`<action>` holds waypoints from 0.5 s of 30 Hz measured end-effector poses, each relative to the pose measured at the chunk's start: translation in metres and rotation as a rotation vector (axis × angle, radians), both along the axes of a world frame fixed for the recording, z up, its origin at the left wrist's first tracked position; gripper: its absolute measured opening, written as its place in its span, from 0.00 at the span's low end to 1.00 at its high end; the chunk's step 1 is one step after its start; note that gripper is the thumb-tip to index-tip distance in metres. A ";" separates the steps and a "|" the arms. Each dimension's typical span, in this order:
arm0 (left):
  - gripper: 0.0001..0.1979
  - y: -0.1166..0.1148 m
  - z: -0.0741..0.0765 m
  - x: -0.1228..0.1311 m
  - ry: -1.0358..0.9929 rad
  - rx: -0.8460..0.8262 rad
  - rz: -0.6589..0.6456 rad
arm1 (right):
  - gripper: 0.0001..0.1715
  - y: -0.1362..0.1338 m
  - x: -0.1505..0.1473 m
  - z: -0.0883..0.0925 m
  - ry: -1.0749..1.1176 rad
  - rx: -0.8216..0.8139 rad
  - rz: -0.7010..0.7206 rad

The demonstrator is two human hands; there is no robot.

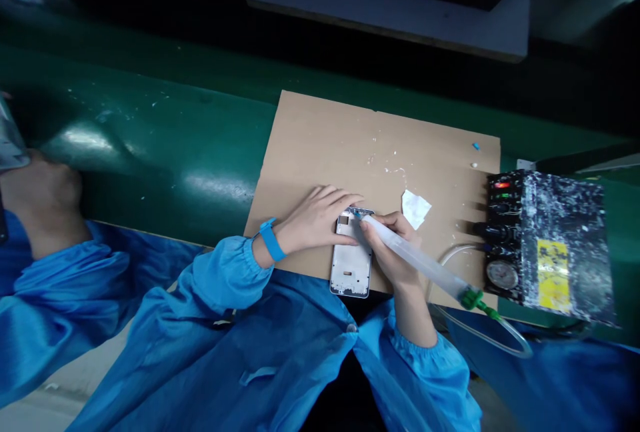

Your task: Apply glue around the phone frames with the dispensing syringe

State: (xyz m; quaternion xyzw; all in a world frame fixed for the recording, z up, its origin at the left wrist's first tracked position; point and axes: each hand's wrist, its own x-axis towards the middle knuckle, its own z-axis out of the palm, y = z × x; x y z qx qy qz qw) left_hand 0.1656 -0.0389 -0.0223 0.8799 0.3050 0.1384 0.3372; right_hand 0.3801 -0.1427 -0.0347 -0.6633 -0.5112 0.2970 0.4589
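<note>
Phone frame (353, 265) lies at the cardboard sheet's (325, 139) near edge, within easy reach. Left hand (317, 219) clamps its upper part, apparently to steady it; right hand (395, 245) is closed around a syringe (420, 260), slanted so its tip (358, 214) sits at the frame's upper end. Control box (560, 219) stands right, gauge (502, 275) facing the sheet, presumably for reading. Paper scrap (415, 207) lies beyond.

It was a workshop: a green bench (150, 132), a scuffed box (570, 219) with a gauge (502, 275), and blue smocks (280, 352) showed it.
</note>
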 end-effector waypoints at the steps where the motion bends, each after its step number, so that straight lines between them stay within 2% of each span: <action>1: 0.39 0.000 0.000 0.000 -0.004 0.002 -0.001 | 0.19 0.000 0.000 0.000 -0.003 -0.003 -0.003; 7: 0.38 0.000 -0.001 0.000 -0.007 -0.002 -0.002 | 0.21 -0.001 0.001 -0.003 0.008 -0.017 -0.006; 15: 0.40 0.000 0.001 0.000 0.009 -0.012 -0.003 | 0.19 -0.002 0.001 -0.004 0.013 -0.031 -0.006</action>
